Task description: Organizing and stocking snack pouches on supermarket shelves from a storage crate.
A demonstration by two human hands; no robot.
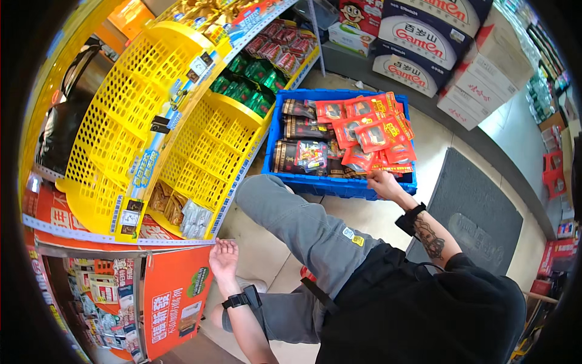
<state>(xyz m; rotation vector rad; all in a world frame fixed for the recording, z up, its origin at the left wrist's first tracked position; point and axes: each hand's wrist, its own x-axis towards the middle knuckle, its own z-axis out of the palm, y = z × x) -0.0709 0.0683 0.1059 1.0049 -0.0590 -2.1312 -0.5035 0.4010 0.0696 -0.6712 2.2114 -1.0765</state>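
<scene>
My left hand (224, 258) is palm up with loosely bent fingers at the front corner of the yellow shelf rack's lower tray (213, 233); no packet shows in it. My right hand (383, 184) is at the near rim of a blue plastic crate (309, 183), its bent fingertips beside the red snack packets (376, 134); whether they pinch a packet or the rim is unclear. Dark striped packets (303, 127) lie on the crate's left side, with a clear bag of colourful small items (312, 155) on top. Brown packets (167, 202) and silvery packets (195, 220) lie in the lower tray.
Green packets (250, 84) and red packets (284, 45) fill the tray farther along the rack. Stacked water cartons (411, 43) and white boxes (482, 86) stand beyond the crate. A grey mat (473, 214) lies right of it. An orange display panel (175, 295) stands below the rack.
</scene>
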